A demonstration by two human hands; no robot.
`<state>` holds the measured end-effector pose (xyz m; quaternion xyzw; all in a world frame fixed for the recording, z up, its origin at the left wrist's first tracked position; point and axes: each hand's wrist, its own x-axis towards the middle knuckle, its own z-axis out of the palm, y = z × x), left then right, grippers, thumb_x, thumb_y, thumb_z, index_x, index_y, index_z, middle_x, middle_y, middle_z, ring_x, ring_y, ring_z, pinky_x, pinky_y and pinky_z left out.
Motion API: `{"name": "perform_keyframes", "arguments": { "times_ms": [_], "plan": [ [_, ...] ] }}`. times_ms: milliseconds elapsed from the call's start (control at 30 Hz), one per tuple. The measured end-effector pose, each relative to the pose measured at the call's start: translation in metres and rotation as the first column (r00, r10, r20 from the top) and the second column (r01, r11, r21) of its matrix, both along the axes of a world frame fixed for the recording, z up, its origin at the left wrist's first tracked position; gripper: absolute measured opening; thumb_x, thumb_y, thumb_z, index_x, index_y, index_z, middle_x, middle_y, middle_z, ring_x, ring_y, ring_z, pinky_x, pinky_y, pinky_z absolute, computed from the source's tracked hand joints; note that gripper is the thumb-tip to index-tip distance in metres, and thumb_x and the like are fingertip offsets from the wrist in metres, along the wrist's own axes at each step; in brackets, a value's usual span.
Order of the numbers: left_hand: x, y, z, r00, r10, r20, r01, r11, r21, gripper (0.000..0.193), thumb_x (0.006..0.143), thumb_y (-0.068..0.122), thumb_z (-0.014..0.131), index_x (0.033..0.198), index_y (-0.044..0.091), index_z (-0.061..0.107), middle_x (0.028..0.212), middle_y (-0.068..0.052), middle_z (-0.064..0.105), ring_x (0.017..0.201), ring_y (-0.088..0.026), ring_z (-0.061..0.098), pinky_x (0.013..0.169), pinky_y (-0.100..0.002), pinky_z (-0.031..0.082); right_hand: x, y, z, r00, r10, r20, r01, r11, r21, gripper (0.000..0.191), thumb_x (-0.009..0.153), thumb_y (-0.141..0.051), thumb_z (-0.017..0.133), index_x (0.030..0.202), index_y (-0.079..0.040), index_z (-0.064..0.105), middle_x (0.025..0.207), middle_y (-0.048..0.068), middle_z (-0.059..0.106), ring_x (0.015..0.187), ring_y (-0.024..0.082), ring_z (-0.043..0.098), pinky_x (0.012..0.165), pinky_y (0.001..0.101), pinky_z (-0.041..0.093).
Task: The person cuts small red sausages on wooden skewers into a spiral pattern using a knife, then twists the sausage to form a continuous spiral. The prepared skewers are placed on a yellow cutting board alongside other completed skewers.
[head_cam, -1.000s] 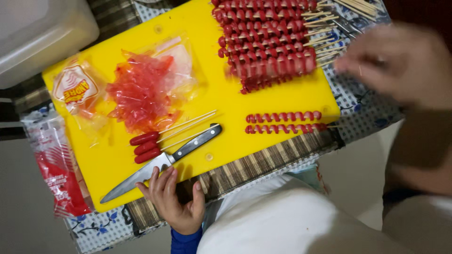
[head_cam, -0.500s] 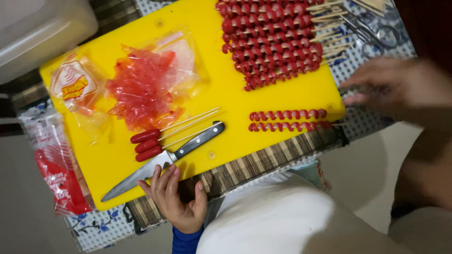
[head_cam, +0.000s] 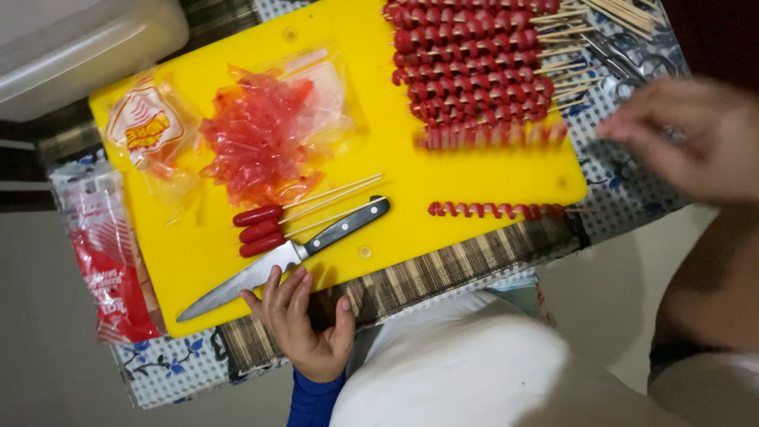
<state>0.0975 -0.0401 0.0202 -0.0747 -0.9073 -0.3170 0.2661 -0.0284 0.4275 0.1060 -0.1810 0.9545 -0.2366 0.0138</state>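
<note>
My right hand [head_cam: 696,134] hovers blurred over the checked cloth [head_cam: 624,190] at the board's right end, fingers spread, holding nothing I can see. My left hand is out of view. A yellow cutting board [head_cam: 443,213] carries a pile of spiral-cut red sausages on wooden skewers [head_cam: 474,71], with a blurred row at the pile's near edge. One spiral skewer [head_cam: 494,210] lies alone near the front edge. Three whole skewered sausages [head_cam: 259,229] lie beside a black-handled knife [head_cam: 292,255]. A smaller hand in a blue sleeve [head_cam: 304,324], apparently another person's, rests open by the blade.
Crumpled red and clear wrappers [head_cam: 261,134] and a printed packet [head_cam: 146,126] lie on the board's left part. A red sausage pack [head_cam: 107,269] lies off its left end. A pale plastic box [head_cam: 71,47] stands at top left. Loose skewers [head_cam: 624,12] lie at top right. White cloth [head_cam: 474,372] fills the bottom.
My right hand moved right and lower. Two spiral skewers lay near the front edge before; only one lies there now, and a blurred row shows at the pile's near edge.
</note>
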Motion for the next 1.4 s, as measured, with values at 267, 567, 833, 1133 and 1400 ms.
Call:
{"name": "perform_keyframes", "arguments": {
  "times_ms": [267,567,833,1133,1400],
  "plan": [
    [0.002,0.002,0.006,1.000,0.028,-0.008,-0.028,1.000,0.003,0.049,0.087,0.020,0.076,0.131,0.006,0.060,0.132,-0.012,0.062,0.143,-0.038,0.050,0.130,-0.068,0.010,-0.061,-0.020,0.004,0.949,-0.023,-0.314,0.051,0.996,0.079,0.012,0.109,-0.011,0.077,0.112,0.001,0.076,0.101,0.014,0.069,0.084,0.024,0.068,0.078,0.0350,0.055],
    [0.000,-0.001,0.004,0.999,0.004,0.033,-0.004,1.000,-0.003,0.047,0.087,0.021,0.075,0.130,0.007,0.061,0.131,-0.012,0.062,0.143,-0.039,0.050,0.130,-0.068,0.010,0.018,-0.003,-0.018,0.999,-0.023,-0.040,0.023,1.000,0.013,0.035,0.085,-0.031,0.083,0.108,-0.006,0.073,0.102,0.007,0.070,0.086,0.020,0.070,0.075,0.0319,0.056],
    [-0.001,-0.001,0.002,0.998,-0.033,0.046,0.033,0.999,0.002,0.048,0.086,0.022,0.075,0.128,0.006,0.061,0.128,-0.012,0.062,0.142,-0.039,0.050,0.130,-0.068,0.008,0.070,-0.034,-0.028,0.974,-0.148,0.169,0.151,0.988,-0.007,0.023,0.085,-0.020,0.078,0.103,-0.005,0.076,0.091,0.007,0.074,0.079,0.017,0.071,0.068,0.0327,0.057],
    [0.002,-0.001,0.003,1.000,0.000,0.002,0.000,1.000,0.017,0.050,0.087,0.023,0.079,0.130,0.008,0.060,0.130,-0.010,0.063,0.141,-0.038,0.051,0.129,-0.068,0.009,0.044,-0.042,-0.038,0.980,-0.181,-0.082,0.189,0.977,0.095,0.016,0.096,-0.009,0.081,0.110,-0.001,0.078,0.098,0.014,0.074,0.084,0.022,0.071,0.074,0.0332,0.057],
    [0.002,-0.003,0.004,0.999,-0.017,0.038,0.017,1.000,0.004,0.050,0.086,0.023,0.078,0.129,0.007,0.059,0.130,-0.010,0.064,0.141,-0.039,0.050,0.129,-0.068,0.009,0.049,-0.060,-0.029,0.944,-0.126,-0.305,0.184,0.969,0.168,0.033,0.087,-0.006,0.083,0.119,-0.003,0.077,0.114,0.012,0.073,0.103,0.025,0.070,0.094,0.0355,0.056]
  ]
}}
